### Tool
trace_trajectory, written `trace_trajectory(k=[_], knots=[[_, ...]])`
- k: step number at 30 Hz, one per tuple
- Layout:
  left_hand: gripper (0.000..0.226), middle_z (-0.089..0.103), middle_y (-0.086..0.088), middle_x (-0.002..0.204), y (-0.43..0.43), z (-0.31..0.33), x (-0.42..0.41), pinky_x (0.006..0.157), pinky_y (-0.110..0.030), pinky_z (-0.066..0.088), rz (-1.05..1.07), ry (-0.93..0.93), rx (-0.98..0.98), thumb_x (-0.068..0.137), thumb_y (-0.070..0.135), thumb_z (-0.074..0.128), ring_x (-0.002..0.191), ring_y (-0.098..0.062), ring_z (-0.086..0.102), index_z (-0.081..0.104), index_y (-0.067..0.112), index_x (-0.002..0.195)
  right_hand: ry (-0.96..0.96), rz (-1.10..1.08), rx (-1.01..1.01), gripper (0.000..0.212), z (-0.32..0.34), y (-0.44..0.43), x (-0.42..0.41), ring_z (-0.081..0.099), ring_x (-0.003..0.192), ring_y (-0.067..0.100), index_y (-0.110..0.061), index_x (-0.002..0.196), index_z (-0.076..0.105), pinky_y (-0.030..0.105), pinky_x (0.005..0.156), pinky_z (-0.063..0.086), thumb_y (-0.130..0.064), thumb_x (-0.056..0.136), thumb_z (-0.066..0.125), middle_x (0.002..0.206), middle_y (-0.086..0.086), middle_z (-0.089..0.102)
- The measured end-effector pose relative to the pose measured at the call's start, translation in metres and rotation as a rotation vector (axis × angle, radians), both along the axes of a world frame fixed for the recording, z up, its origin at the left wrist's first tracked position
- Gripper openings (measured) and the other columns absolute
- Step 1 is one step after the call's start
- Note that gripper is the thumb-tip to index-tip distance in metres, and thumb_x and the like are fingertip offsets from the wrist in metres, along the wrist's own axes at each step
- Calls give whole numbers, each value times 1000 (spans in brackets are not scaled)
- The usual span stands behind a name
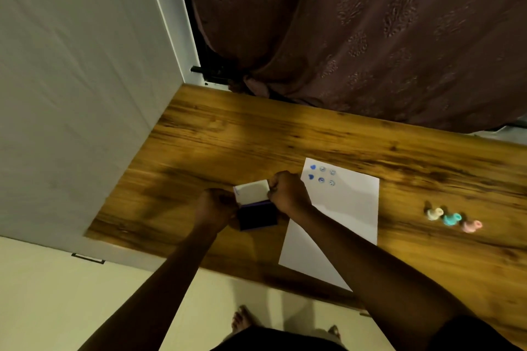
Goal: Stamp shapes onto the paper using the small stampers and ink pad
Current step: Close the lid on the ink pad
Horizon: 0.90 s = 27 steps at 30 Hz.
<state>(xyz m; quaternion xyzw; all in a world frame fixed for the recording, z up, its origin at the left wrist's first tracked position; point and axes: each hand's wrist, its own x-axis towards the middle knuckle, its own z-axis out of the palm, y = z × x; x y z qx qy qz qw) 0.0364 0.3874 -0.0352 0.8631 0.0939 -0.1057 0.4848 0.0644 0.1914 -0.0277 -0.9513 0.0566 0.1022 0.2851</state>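
A white sheet of paper point(342, 208) lies on the wooden table point(228, 137), with several blue stamped shapes point(322, 175) near its far left corner. Left of the paper sits the dark ink pad point(258, 218), its white lid point(252, 191) hinged up. My left hand point(216, 208) grips the pad's left side. My right hand point(289, 192) holds the lid's right edge. Three small stampers lie to the right of the paper: a cream one point(435, 213), a teal one point(452, 219) and a pink one point(472, 226).
A white cabinet side point(71, 94) bounds the table on the left. A brown patterned curtain point(370, 37) hangs behind the far edge. The near table edge runs diagonally, with pale floor and bare feet point(242, 319) below it.
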Motion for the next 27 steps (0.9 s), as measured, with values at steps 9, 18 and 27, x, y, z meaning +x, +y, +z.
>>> trace_trajectory(k=[9, 18, 27], knots=[[15, 76, 4, 67, 1, -8, 0, 50, -25, 54, -19, -29, 15, 79, 2, 79, 57, -5, 72, 83, 15, 84, 26, 13, 68, 25, -9, -6, -7, 66, 111, 26, -17, 111, 66, 25, 81, 50, -18, 87, 73, 119, 6, 70], [10, 76, -14, 72, -4, -4, -9, 58, -31, 52, -20, -132, 105, 73, 6, 68, 66, -23, 72, 78, 7, 74, -18, 15, 126, 15, -2, -19, -20, 70, 94, 19, -15, 95, 65, 6, 61, 38, -13, 84, 75, 99, 4, 73], [23, 80, -13, 89, 2, 6, -24, 73, -36, 61, -67, -155, 113, 78, -4, 70, 82, -22, 74, 83, 6, 95, -38, 43, 241, 19, 0, -25, -43, 70, 93, 14, -15, 99, 71, 14, 75, 52, -8, 83, 78, 102, 1, 74]])
